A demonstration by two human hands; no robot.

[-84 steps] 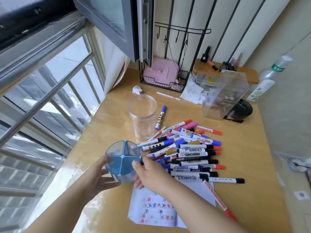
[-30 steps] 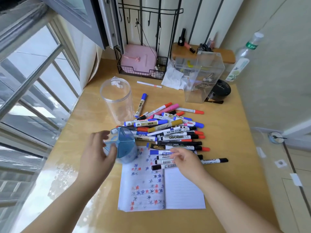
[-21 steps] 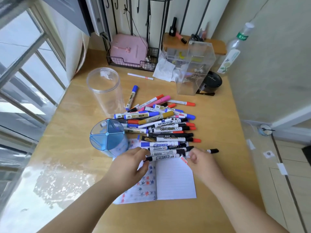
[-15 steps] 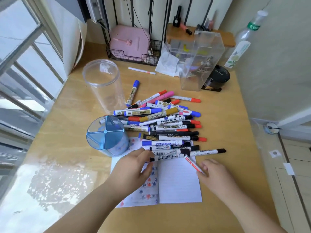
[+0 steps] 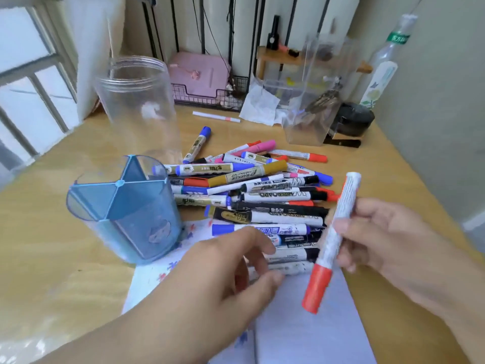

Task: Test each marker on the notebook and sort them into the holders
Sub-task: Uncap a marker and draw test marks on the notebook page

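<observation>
Beside the blue holder (image 5: 123, 208), the left hand (image 5: 223, 274) hovers half-curled and holding nothing over the notebook (image 5: 301, 329), while the right hand (image 5: 378, 240) pinches a marker (image 5: 332, 240) nearly upright above the page, red cap down.

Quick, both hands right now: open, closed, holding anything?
Left hand: open, fingers loosely curled over the marker pile, gripping nothing.
Right hand: closed, holding a red-capped marker, cap on.
</observation>
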